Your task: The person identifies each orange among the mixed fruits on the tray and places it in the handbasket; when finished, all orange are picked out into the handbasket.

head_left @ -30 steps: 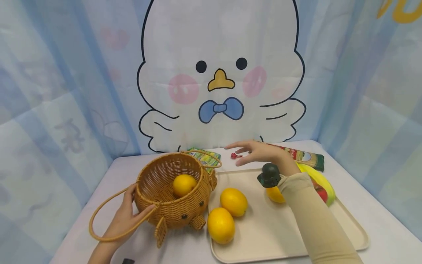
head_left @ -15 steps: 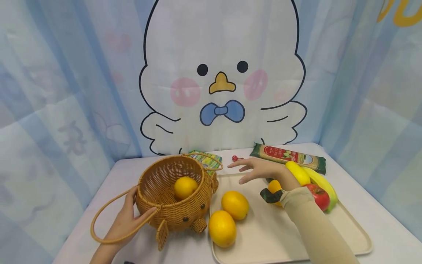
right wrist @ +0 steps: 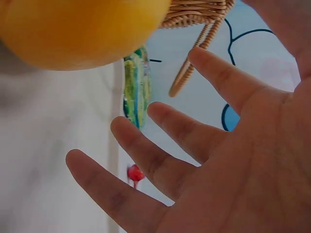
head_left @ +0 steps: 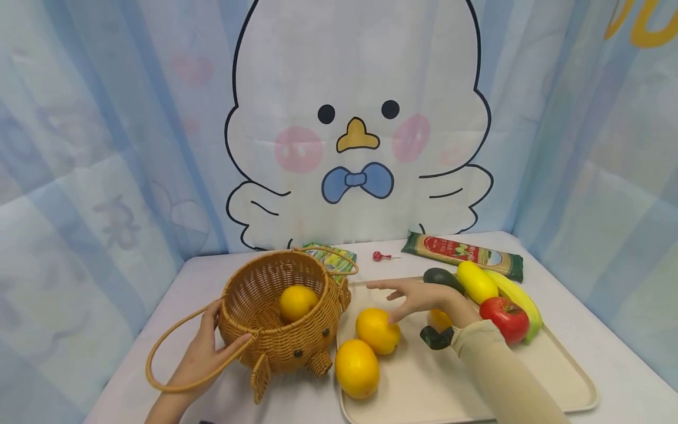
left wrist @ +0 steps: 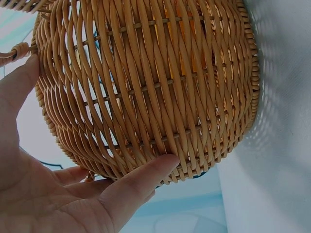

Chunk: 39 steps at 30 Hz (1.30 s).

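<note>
A brown wicker basket (head_left: pixel 281 341) with an animal face stands at the left, tilted, with one lemon (head_left: pixel 298 303) inside. My left hand (head_left: pixel 198 359) grips its left side, the thumb by the rim; in the left wrist view the fingers of that hand (left wrist: pixel 73 194) spread over the weave (left wrist: pixel 146 92). My right hand (head_left: pixel 424 297) hovers over the beige tray (head_left: pixel 424 388), fingers spread and holding nothing. Just below its thumb lies a lemon (head_left: pixel 376 331), with another lemon (head_left: pixel 357 369) in front of it. The right wrist view shows a lemon (right wrist: pixel 82 34) apart from the fingertips.
Along the tray's right lie a red apple (head_left: pixel 505 320), a banana (head_left: pixel 521 300), a yellow fruit (head_left: pixel 477 282), a dark green avocado-like fruit (head_left: pixel 442 279) and a partly hidden orange fruit (head_left: pixel 439 320). Behind are a green packet (head_left: pixel 333 259), a red lollipop (head_left: pixel 378 256) and a long package (head_left: pixel 463 253).
My right hand has come down from above the tray's back edge toward the rear lemon, fingers still spread. My left hand keeps its grip on the basket. The view has shifted slightly.
</note>
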Motion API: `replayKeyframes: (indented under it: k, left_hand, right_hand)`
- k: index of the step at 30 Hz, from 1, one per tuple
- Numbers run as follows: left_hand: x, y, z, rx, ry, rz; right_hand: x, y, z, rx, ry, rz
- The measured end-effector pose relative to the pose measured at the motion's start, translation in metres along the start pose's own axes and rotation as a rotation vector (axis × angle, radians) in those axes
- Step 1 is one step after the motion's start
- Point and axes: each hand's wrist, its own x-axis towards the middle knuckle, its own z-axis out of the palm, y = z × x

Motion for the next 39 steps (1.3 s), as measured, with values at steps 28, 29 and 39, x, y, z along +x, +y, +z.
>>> replayKeyframes:
  k: [28, 29, 39]
  left_hand:
    - [-0.001, 0.0, 0.001, 0.01, 0.004, -0.001]
    - [-0.001, 0.0, 0.001, 0.01, 0.004, 0.0]
    - [-0.001, 0.0, 0.001, 0.004, 0.0, 0.004]
  right_hand:
    - [0.004, 0.009, 0.031, 0.033, -0.086, 0.032]
    - [0.005, 0.009, 0.032, 0.032, -0.087, 0.015]
    - [0.005, 0.012, 0.037, 0.072, -0.07, -0.026]
